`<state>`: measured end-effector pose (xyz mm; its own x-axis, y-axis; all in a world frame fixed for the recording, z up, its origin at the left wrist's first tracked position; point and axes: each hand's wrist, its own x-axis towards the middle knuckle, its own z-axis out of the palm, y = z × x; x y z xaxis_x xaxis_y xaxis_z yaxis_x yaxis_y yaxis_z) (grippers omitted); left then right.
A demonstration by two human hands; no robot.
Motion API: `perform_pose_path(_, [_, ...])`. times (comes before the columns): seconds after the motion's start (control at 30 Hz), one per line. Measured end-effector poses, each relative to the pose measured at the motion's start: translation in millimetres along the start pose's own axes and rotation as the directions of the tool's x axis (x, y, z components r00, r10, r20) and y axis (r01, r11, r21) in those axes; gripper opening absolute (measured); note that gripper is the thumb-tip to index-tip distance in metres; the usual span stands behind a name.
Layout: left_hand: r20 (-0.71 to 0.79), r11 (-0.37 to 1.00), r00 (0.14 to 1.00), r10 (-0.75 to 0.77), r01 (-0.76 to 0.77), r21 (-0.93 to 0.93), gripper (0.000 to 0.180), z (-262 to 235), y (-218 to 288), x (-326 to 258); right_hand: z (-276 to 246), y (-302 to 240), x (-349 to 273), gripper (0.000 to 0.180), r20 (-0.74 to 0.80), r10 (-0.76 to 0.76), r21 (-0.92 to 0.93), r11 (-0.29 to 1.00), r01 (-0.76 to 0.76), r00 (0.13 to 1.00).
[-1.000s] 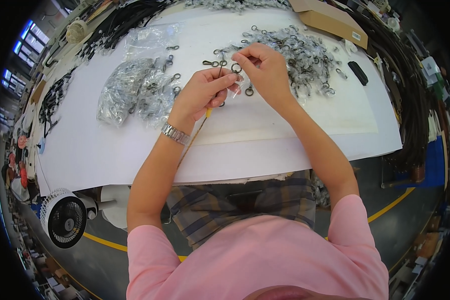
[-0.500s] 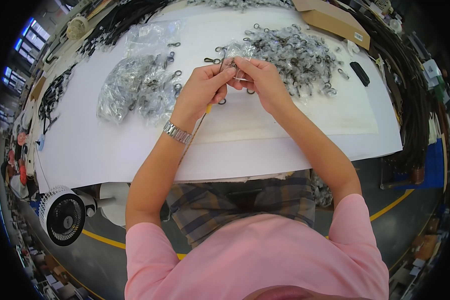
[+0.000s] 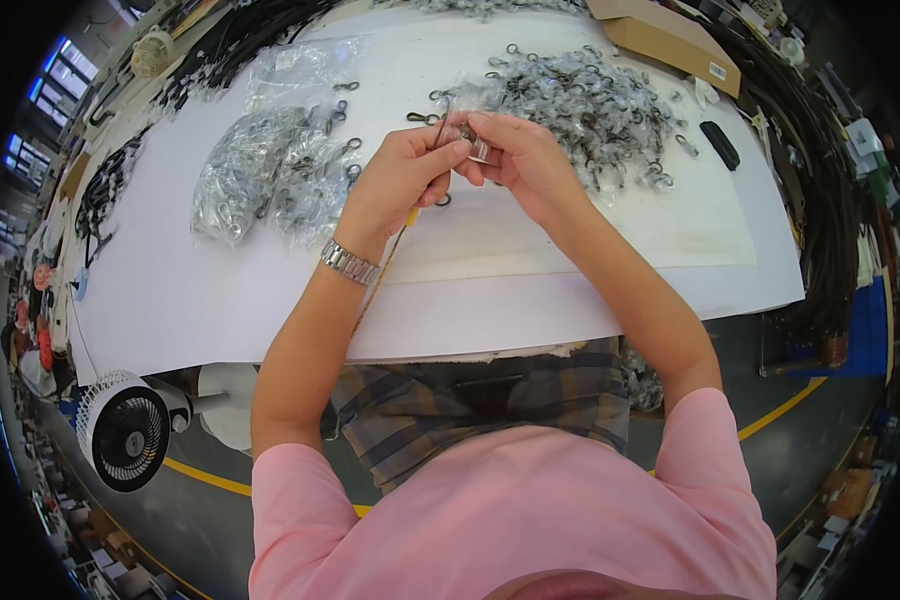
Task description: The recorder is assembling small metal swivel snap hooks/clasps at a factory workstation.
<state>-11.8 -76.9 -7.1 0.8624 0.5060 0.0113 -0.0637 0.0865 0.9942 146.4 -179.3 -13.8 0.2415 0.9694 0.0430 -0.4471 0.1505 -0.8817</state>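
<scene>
Both my hands meet over the white table, fingertips close together. My left hand (image 3: 410,170) is closed around a thin dark rod, whose tip stands up past the fingers. A yellow piece (image 3: 412,216) shows below that hand, with a thin braided cord (image 3: 381,284) trailing from it. Between the fingers of my closed right hand (image 3: 530,160) is a small clear-plastic-wrapped metal piece (image 3: 478,149), partly hidden. Just beyond the left fingers lies a dark snap hook (image 3: 422,118). A dark ring (image 3: 443,200) rests below the hands.
Right of my hands spreads a heap of plastic-wrapped hooks (image 3: 600,110). On the left lies a bulky clear plastic bag (image 3: 240,180). A black oblong object (image 3: 719,146), a cardboard box (image 3: 665,40) and bundles of dark straps (image 3: 820,190) are farther out. A small fan (image 3: 130,435) stands by the front edge.
The right fingers have shifted slightly, and more of the plastic-wrapped piece shows between the hands. My left hand and the cord have moved a little to the left.
</scene>
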Motion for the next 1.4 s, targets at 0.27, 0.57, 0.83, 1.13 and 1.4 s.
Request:
perform_pose_path(0.27, [0.093,0.999,0.996,-0.002,-0.003,0.051,0.021,-3.3,9.5,-5.4,0.8,-3.5,-0.2,0.027,-0.089,0.026,0.009,1.000,-0.026,0.996])
perform_pose_path(0.57, [-0.159,0.996,0.987,0.025,-0.012,0.085,0.025,5.4,9.2,-5.3,0.6,-0.7,0.8,0.022,-0.135,-0.003,0.018,1.000,0.005,0.991])
perform_pose_path(0.83, [-0.273,0.987,0.960,0.058,-0.014,0.160,0.022,-3.6,16.8,-6.6,-2.5,-10.9,-0.1,0.028,-0.186,-0.024,-0.043,0.999,0.016,0.982])
perform_pose_path(1.13, [-0.262,0.984,0.953,0.151,-0.120,0.132,0.022,9.8,21.4,-10.5,0.2,-5.8,-3.1,0.032,-0.190,-0.065,-0.122,0.992,0.043,0.980])
perform_pose_path(1.4, [-0.228,0.970,0.953,0.198,-0.157,0.187,0.039,5.4,13.7,-7.8,1.5,0.3,-2.4,0.032,-0.214,-0.071,-0.132,0.990,0.043,0.974])
